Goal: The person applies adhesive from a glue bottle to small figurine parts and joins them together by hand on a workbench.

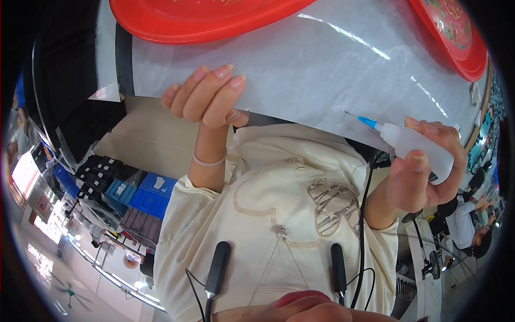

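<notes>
My right hand [429,161] is closed around a white squeeze bottle [421,152]. A blue dispensing tip [367,122] with a thin needle is fitted on its nozzle and points left over the table's near edge. My left hand [206,96] is at the near edge of the table [279,75], its fingers loosely bent with the tips toward the tabletop. I see nothing held in it. The tabletop has a pale, glossy covering.
A large red tray [214,29] lies at the far left of the table, a second red tray [456,40] at the far right. Blue bins [153,193] stand left of my body. A black cable [365,209] hangs by my right side. Another person [469,228] sits at far right.
</notes>
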The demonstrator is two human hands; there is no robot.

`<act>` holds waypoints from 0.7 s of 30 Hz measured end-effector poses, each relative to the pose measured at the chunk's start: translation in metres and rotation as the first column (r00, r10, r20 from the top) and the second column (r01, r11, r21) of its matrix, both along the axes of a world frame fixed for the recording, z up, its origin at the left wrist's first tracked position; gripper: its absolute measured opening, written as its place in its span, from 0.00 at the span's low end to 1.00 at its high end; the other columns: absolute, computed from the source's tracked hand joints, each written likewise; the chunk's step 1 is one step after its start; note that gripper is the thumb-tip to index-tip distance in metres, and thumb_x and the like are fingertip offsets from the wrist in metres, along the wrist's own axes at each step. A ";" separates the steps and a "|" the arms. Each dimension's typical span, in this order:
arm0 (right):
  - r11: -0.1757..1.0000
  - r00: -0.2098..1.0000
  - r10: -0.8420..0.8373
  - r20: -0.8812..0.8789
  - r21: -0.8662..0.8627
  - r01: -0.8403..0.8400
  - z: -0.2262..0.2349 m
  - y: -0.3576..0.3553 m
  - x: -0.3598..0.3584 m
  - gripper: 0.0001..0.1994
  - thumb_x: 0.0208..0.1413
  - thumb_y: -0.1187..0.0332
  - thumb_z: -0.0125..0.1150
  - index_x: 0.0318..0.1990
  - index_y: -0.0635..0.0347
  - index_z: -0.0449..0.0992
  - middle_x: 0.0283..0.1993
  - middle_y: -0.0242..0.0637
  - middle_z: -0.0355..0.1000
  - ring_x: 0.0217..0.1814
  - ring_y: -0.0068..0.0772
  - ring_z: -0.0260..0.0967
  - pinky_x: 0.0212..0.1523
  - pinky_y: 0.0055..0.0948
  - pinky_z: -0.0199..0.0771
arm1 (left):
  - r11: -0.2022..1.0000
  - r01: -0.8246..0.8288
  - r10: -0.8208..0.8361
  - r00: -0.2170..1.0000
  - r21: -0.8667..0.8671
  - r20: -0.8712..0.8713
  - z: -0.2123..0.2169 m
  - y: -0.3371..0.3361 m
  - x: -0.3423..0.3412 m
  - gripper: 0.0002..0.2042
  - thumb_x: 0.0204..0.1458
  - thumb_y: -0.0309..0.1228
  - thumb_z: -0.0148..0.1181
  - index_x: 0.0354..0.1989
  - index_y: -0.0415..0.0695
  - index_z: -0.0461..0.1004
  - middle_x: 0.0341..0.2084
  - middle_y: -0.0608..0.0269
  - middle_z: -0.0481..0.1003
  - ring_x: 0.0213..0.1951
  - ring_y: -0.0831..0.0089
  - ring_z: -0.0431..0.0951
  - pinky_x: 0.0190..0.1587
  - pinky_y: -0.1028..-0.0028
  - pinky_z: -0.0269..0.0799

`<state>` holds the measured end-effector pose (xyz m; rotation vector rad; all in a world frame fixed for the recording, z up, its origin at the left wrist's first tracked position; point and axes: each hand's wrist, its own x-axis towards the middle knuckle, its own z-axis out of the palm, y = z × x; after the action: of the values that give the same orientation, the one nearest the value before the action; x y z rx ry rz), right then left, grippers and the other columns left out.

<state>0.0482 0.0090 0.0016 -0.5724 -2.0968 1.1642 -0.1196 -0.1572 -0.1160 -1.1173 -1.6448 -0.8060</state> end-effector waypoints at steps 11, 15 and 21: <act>0.996 0.994 0.090 0.056 -0.004 -0.090 0.003 0.003 0.003 0.16 0.37 0.67 0.58 0.32 0.71 0.66 0.22 0.46 0.67 0.24 0.33 0.61 0.28 0.26 0.64 | 0.999 -0.027 0.025 0.999 -0.043 -0.049 0.000 0.000 -0.002 0.12 0.50 0.39 0.28 0.26 0.52 0.60 0.24 0.73 0.65 0.33 0.78 0.66 0.46 0.74 0.54; 1.000 1.000 -0.024 0.004 0.006 0.024 0.001 0.003 0.007 0.16 0.40 0.67 0.56 0.34 0.71 0.65 0.26 0.48 0.66 0.26 0.35 0.63 0.31 0.28 0.65 | 1.000 -0.003 0.003 1.000 0.014 -0.017 -0.005 0.001 -0.001 0.12 0.49 0.38 0.28 0.26 0.55 0.63 0.25 0.74 0.67 0.35 0.79 0.66 0.49 0.74 0.51; 1.000 0.996 -0.007 -0.091 -0.028 0.005 -0.006 0.012 0.022 0.15 0.44 0.68 0.54 0.36 0.71 0.63 0.32 0.48 0.63 0.32 0.39 0.67 0.35 0.33 0.68 | 0.998 0.022 -0.023 0.999 0.054 0.030 -0.005 0.001 0.001 0.13 0.49 0.37 0.30 0.27 0.57 0.66 0.27 0.75 0.68 0.36 0.80 0.66 0.52 0.74 0.49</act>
<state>0.0701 0.0213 -0.0047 -0.5285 -2.0036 1.1954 -0.1187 -0.1567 -0.1214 -1.0929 -1.6286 -0.8805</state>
